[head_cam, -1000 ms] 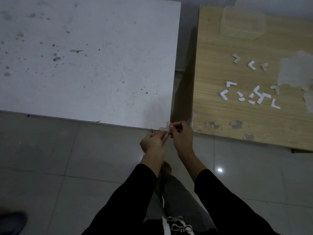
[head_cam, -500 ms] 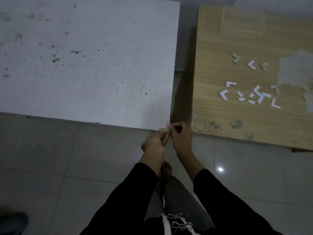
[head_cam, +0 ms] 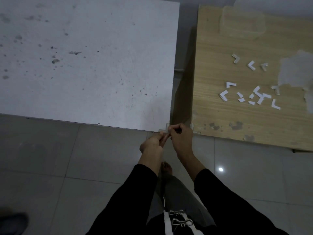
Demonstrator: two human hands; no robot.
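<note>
The small translucent white corner piece (head_cam: pixel 164 130) is seen right at the near right corner of the white speckled tabletop (head_cam: pixel 84 65) — set against the corner's edge, with one short arm along the front and one up the side. It is pinched from the right by the right hand (head_cam: pixel 182 138), thumb and forefinger pressed together on it, the other fingers curled in. From below it is met by the left hand (head_cam: pixel 152 144), whose curled fingertips are closed on the piece's lower edge; how much of it is covered there cannot be told. The two hands are touching each other at the corner.

Black sleeves (head_cam: pixel 228 200) are worn on both arms, and a bare foot (head_cam: pixel 166 168) is glimpsed between them on the grey tiled floor (head_cam: pixel 67 167).

Across a narrow gap to the right, a light wooden table (head_cam: pixel 228 124) is found — a scatter of small white L-shaped pieces (head_cam: pixel 250 95) is spread on it, well apart from the hands. A clear plastic box (head_cam: pixel 242 24) is set at its far end. A dark shoe (head_cam: pixel 11 223) is caught at the lower left edge.
</note>
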